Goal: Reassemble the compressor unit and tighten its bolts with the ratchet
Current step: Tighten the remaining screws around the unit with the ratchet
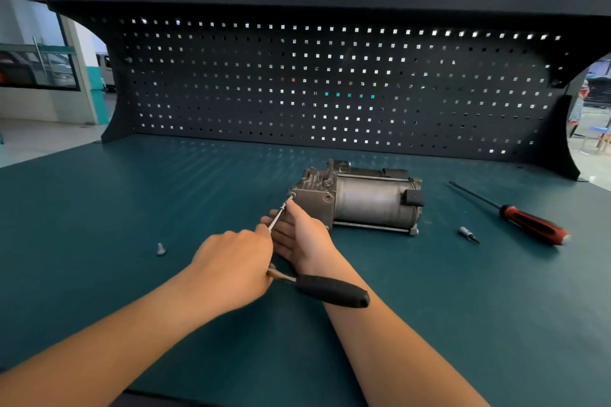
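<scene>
The grey metal compressor unit (363,196) lies on its side on the green bench, its block end facing me. A ratchet with a black handle (332,291) and a long thin extension (277,216) reaches to a bolt (292,196) at the block's upper left corner. My left hand (231,268) grips the ratchet at its head end. My right hand (297,235) lies beside the extension with fingers straight, the fingertips touching it close to the bolt. A loose bolt (161,248) stands on the bench to the left.
A red and black screwdriver (529,225) lies to the right of the compressor, with a small bit (468,235) near it. A black pegboard (330,82) with a shelf on top closes the back of the green bench (132,195).
</scene>
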Tool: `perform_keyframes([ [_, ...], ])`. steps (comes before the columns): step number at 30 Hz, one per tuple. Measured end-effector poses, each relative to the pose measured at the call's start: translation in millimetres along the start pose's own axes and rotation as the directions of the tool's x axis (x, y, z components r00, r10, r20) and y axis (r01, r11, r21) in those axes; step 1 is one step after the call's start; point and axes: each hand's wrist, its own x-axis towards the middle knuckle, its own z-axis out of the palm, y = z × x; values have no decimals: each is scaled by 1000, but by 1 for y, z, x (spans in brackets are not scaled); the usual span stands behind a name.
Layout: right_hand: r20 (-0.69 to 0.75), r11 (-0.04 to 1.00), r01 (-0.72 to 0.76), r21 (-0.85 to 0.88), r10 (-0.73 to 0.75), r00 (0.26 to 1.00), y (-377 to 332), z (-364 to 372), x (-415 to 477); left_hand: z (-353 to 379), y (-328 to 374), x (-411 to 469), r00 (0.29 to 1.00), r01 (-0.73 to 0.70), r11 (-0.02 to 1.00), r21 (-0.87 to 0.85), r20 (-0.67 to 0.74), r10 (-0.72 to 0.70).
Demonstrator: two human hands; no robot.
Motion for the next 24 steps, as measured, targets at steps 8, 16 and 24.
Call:
perform_keyframes([
  [8, 9, 1000, 8, 4, -8, 1000, -1, -3, -3, 13, 6, -10, 950, 297, -55, -953, 301, -84],
  [16, 31, 999, 19, -25, -18, 999, -2, -4, -5, -7, 14, -16, 869, 76, -997, -11, 490, 60],
  [24, 54, 994, -17, 107, 12, 998, -2, -6, -5, -13, 27, -10, 889, 295, -867, -401, 448, 96],
])
